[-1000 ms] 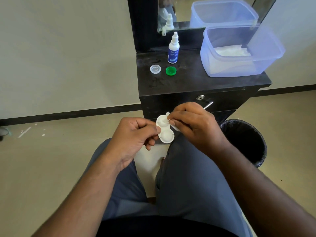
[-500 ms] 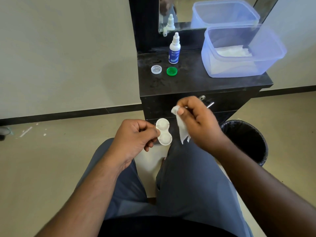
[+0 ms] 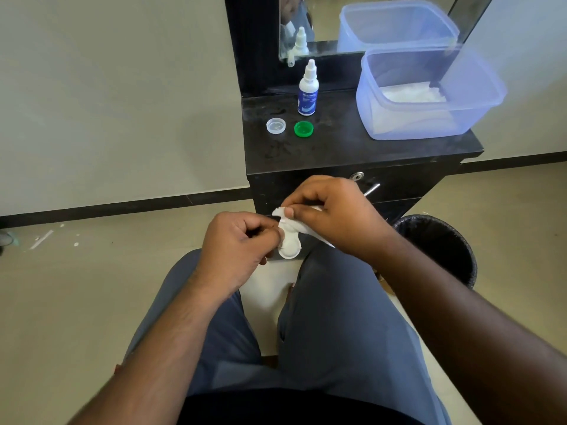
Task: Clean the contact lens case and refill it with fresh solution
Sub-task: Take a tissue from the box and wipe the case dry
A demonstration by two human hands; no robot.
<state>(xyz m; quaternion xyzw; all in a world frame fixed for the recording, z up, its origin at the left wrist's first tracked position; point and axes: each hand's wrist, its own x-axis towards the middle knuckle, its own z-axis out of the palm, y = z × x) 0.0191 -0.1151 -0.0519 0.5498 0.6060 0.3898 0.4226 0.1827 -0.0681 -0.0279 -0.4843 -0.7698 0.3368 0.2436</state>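
Head view — lens case (image 3: 289, 248) lengthwise away, left hand (image 3: 237, 250) pinching (right hand (image 3: 333, 214) gripping tissue (image 3: 291, 223))

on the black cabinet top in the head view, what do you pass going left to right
clear cap → green cap → solution bottle → blue plastic tub

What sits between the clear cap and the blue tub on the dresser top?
In the head view, the green cap lies just right of the clear cap; from there to the blue tub the dark dresser top is bare.
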